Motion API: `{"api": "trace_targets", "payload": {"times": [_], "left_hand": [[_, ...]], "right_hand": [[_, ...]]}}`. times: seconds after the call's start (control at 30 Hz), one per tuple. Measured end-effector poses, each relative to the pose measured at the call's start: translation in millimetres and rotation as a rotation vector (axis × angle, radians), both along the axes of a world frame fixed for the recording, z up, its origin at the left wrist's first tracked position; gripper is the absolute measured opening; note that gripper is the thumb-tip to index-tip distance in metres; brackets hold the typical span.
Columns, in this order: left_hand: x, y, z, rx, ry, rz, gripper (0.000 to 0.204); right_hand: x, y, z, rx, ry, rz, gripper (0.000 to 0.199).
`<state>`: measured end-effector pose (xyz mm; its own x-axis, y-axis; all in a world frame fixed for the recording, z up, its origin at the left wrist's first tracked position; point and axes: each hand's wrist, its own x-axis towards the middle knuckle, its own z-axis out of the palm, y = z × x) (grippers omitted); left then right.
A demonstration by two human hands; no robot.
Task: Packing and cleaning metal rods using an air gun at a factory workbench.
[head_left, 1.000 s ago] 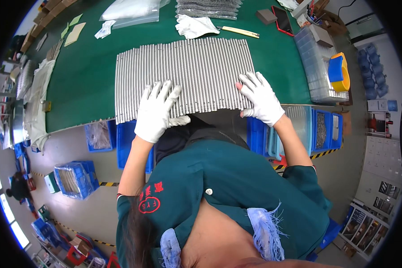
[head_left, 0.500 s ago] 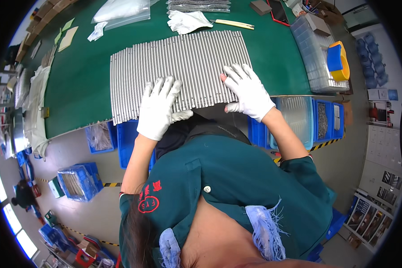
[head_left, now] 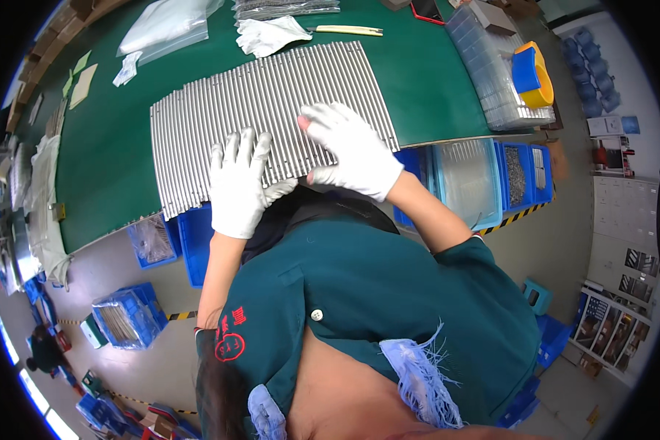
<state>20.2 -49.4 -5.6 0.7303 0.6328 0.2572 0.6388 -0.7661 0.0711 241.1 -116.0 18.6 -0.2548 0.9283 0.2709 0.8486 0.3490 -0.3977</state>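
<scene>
Two gloved hands lie flat, fingers spread wide, on a sheet of thin metal rods (head_left: 271, 117) at the near edge of the green bench (head_left: 110, 169). Left hand (head_left: 240, 187) presses the sheet's near edge; right hand (head_left: 348, 150) its near right part. Each rod points away from the person; the sheet's long axis follows the bench edge.

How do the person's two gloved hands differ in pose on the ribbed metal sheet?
The left hand lies flat near the ribbed metal sheet's near edge, fingers spread and pointing away. The right hand sits farther up the sheet, angled leftward, fingers closer together. Both wear white gloves and hold nothing.
</scene>
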Motion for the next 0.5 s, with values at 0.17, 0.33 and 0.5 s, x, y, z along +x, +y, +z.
{"api": "trace_targets", "payload": {"times": [0.17,0.33,0.5], "left_hand": [[-13.0,-14.5,3.6,0.018,-0.030,0.000,0.069],[-19.7,-20.2,0.2,0.056,-0.063,0.036,0.057],[-18.7,-19.8,1.4,0.055,-0.070,0.035,0.055]], "right_hand": [[86.0,-37.7,-6.7,0.058,0.047,-0.384,0.050],[101.7,-61.7,-6.0,-0.110,0.026,-0.371,0.055],[96.5,-56.7,-6.5,-0.165,0.046,-0.281,0.062]]}}
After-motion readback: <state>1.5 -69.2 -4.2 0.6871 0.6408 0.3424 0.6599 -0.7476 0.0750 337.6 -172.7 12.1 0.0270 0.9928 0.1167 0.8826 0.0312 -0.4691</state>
